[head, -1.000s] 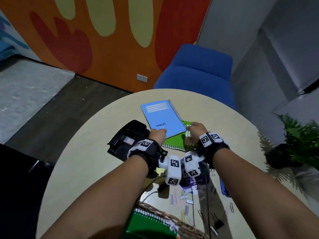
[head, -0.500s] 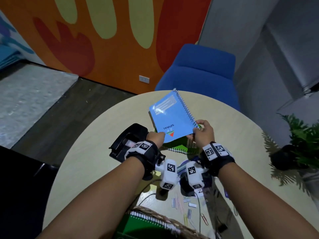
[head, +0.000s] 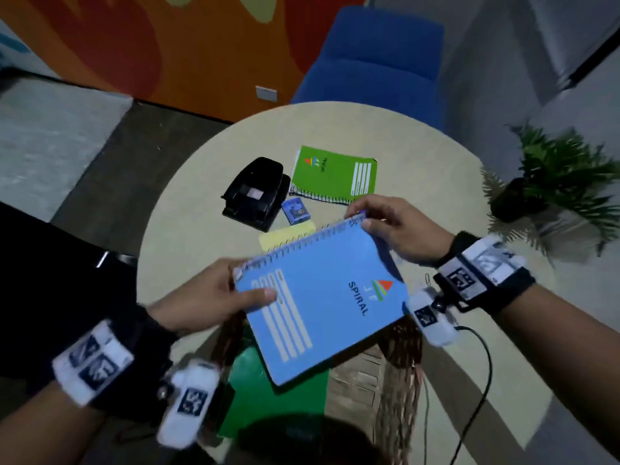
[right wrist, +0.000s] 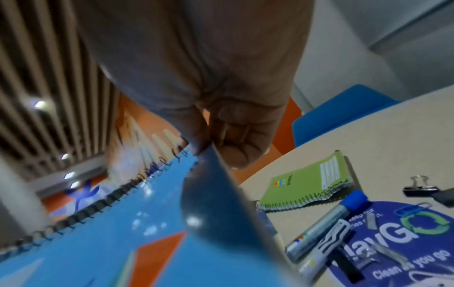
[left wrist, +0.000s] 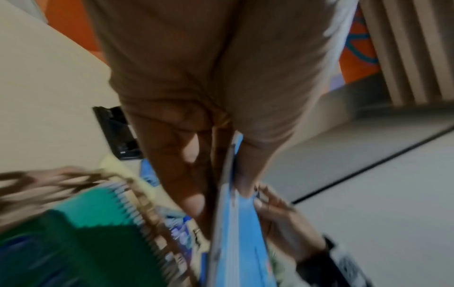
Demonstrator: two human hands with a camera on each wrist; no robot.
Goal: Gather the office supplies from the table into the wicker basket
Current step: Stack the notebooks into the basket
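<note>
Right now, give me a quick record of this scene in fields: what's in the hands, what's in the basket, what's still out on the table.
held item: blue spiral notebook, lifted over the basket
left hand: grips the notebook's left corner, thumb on the cover
right hand: pinches its far right corner
wicker basket: near table edge, holds a dark green notebook
still on table: green spiral notebook, black hole punch, small blue box, yellow sticky pad, marker, binder clip, paper clips

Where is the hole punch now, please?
In the head view, the black hole punch sits on the table, left of the green notebook, beyond both hands.
</note>
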